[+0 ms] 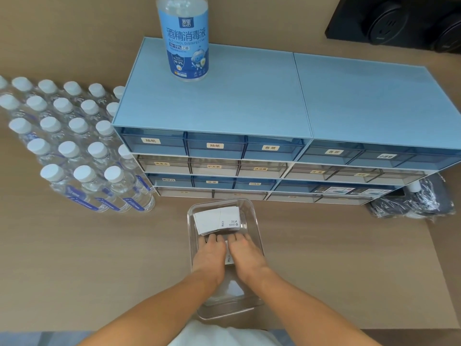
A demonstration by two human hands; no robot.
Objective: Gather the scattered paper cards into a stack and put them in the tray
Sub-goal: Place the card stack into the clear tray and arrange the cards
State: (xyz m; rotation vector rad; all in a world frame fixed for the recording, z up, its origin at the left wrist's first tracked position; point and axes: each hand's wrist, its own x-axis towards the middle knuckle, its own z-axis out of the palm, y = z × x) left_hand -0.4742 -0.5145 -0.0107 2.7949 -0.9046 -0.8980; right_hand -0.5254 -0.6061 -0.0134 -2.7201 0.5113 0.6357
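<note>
Pressing a fanned stack of white paper cards (pixel 217 221) down inside a clear plastic rectangular tray (pixel 258 236).
Left hand (pixel 212 253) and right hand (pixel 245 253) lie palm down, fingers fairly straight, tips touching the stack's near edge, gripping nothing. Cards seem gathered and in the tray; only squaring the stack and withdrawing looks left.

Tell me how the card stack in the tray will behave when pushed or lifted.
The card stack is fanned at its edges, so a push will likely shear it further. The cards look thin, so probably light and bendy when lifted. The clear tray looks smooth, so they may slide easily.
</note>
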